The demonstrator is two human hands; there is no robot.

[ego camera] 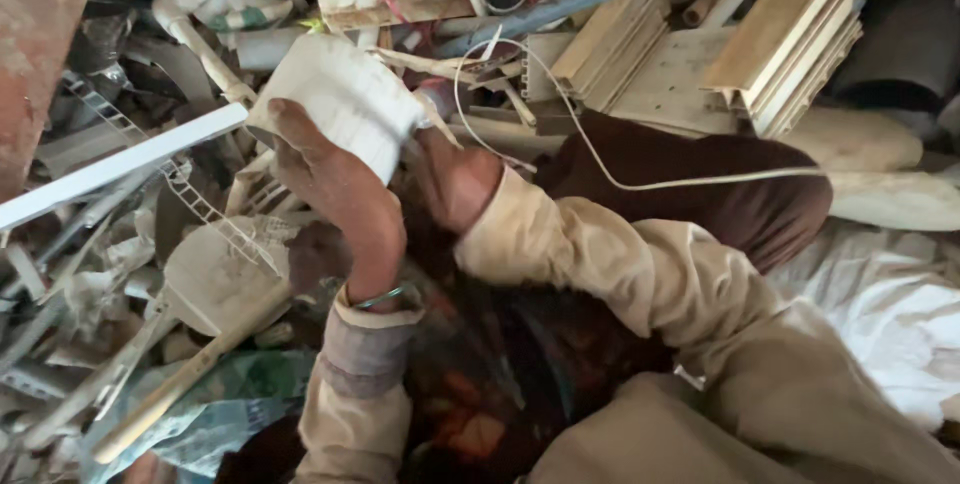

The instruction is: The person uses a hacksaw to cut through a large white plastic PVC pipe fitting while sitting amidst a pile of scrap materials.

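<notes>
Right now we have a pale ribbed plastic piece (340,99) lifted up in both hands over the heap, at the far-left middle of the scene. Our left hand (335,189) is wrapped around its near-left end, fingers closed on it, a metal bangle (385,296) showing at the wrist. Our right hand (455,179) is at the right end; it looks pressed against the piece, though the fingers are tucked behind and we cannot tell how tightly they close

We'd judge this as the middle of working the piece, held up and turned for handling, not yet set down anywhere. The next move, as we read it, calls for a steady two-handed hold, because a thin white cord (600,169) loops close past the right end and could snag

The piece's long axis runs from far left down to near right, tilted, with its ribbed face towards us and the upper end pointing to the far left

Around it: a white flat strip (120,164) off to the left, stacked tan ribbed panels (790,39) far right, white sacking (880,314) at near right
</notes>
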